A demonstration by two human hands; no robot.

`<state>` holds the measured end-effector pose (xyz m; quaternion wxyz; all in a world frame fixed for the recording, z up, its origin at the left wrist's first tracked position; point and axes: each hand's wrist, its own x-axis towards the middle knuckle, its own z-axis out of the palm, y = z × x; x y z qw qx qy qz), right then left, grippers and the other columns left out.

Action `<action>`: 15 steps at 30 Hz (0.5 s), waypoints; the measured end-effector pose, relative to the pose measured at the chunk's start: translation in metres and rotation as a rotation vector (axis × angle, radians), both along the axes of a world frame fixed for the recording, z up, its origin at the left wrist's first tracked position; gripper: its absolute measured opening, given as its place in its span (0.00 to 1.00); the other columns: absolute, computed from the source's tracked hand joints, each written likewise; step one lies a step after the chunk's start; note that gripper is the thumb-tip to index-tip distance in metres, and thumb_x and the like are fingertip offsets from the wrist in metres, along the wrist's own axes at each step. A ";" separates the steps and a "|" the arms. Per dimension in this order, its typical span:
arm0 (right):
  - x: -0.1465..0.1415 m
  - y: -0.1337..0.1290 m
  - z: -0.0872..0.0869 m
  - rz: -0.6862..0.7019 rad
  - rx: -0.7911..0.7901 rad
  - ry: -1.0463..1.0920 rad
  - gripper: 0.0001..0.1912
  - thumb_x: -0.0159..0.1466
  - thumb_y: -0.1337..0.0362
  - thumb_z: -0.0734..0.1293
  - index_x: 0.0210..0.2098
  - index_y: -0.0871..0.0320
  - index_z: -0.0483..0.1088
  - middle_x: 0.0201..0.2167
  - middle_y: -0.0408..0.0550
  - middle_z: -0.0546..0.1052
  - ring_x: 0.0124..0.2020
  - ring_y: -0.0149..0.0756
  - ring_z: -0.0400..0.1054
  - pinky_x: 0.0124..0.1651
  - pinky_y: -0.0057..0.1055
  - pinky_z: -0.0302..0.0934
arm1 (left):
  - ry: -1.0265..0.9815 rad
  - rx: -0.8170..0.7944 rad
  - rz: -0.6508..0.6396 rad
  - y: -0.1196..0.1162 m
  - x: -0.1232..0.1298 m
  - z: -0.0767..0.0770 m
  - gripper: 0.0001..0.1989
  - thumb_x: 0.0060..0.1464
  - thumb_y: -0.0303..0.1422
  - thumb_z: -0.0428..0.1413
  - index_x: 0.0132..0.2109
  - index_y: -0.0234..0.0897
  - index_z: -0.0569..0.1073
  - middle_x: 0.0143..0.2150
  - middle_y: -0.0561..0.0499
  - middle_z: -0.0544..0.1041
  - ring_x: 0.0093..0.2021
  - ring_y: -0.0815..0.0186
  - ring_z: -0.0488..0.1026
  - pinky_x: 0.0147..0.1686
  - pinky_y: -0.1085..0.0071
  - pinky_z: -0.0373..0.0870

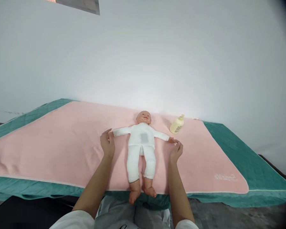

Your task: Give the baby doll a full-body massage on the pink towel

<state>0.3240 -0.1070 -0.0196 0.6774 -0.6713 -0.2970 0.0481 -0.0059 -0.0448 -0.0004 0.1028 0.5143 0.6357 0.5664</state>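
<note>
A baby doll (141,136) in a white top and white trousers lies on its back on a pink mat (69,143), arms spread wide and bare feet over the mat's near edge. My left hand (107,141) is closed at the doll's hand on the left, its fingers around the small hand at the sleeve end. On the right, my right hand (177,150) pinches the fingers of the doll's other hand (172,140). A grey patch shows on the chest of the top.
A pale yellow pump bottle (177,124) stands on the mat, right of the doll's head. Green cloth (238,149) covers the table beneath the mat. A white wall (143,57) rises behind the table.
</note>
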 end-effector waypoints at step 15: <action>0.020 0.030 -0.010 -0.023 -0.135 0.159 0.28 0.61 0.51 0.60 0.55 0.60 0.57 0.47 0.55 0.72 0.47 0.39 0.70 0.47 0.35 0.66 | 0.077 -0.316 0.042 0.025 -0.018 -0.013 0.19 0.61 0.38 0.46 0.49 0.28 0.71 0.58 0.30 0.67 0.65 0.44 0.56 0.61 0.47 0.54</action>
